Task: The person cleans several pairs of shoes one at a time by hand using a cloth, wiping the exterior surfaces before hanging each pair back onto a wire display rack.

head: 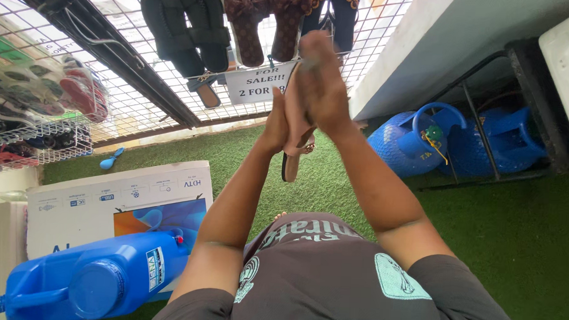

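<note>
Nearest, at six o'clock: the person's dark printed shirt, filling the lower frame.

At eight o'clock, lying on its side: a blue plastic water jug, resting against a flat white television carton lying on the green artificial turf.

Centre, rising toward twelve o'clock: both forearms are reaching up and forward. The left hand and the right hand are pressing flat toward each other, palms facing, fingers nearly straight, with a tan flat sandal sandwiched between them; its heel end is hanging out below the palms. Neither hand is curling into a fist; the hold is a clamp of open palms.

At three o'clock: blue gas cylinders standing in a black metal frame under a white counter edge.

Farthest, at twelve o'clock: a white wire grid rack carrying dark slippers, brown bow-topped slippers and a white paper sign; at ten o'clock, a wire basket of assorted sandals.

Step in hand, judged: the sandal is being lifted toward the rack. Placing it would be calling for a free hook and one hand shifting to a fingertip grip.
</note>
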